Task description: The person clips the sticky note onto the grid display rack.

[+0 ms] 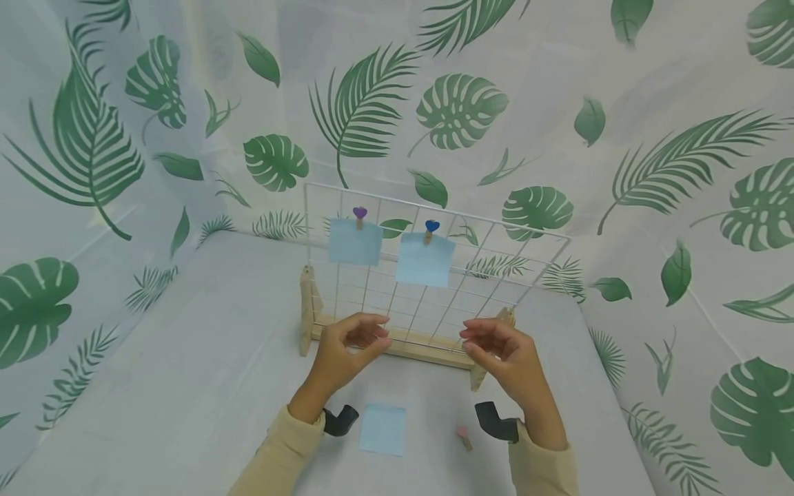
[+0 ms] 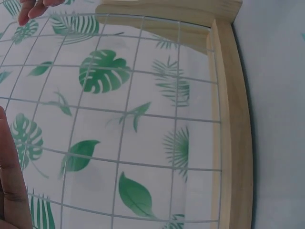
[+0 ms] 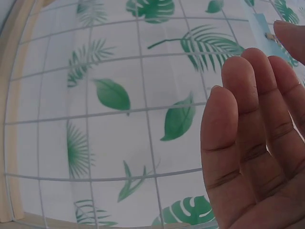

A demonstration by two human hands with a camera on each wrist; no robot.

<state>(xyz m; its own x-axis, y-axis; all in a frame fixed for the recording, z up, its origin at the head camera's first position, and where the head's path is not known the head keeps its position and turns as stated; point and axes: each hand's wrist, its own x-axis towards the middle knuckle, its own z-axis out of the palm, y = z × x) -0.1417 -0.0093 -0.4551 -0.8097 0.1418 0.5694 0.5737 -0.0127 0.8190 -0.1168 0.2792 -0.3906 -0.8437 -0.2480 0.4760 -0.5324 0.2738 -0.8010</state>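
Both hands hover in front of a white wire grid (image 1: 397,203) on a wooden stand (image 1: 428,353). My left hand (image 1: 350,344) has its fingers loosely bent, thumb apart from them, with nothing held. Mirroring it, my right hand (image 1: 505,351) is likewise relaxed and holds nothing; its fingers (image 3: 248,100) show spread and bare in the right wrist view. Two light blue paper squares hang on the grid: the left paper (image 1: 355,244) under a purple heart clothespin (image 1: 360,215), the right paper (image 1: 424,262) under a blue heart clothespin (image 1: 432,226).
On the white tabletop (image 1: 205,358) a loose light blue paper square (image 1: 382,430) lies between the forearms. Right of it is a small wooden clothespin with a pink top (image 1: 464,438). Leaf-printed sheeting (image 1: 546,89) surrounds the table. Each wrist carries a black camera mount (image 1: 496,421).
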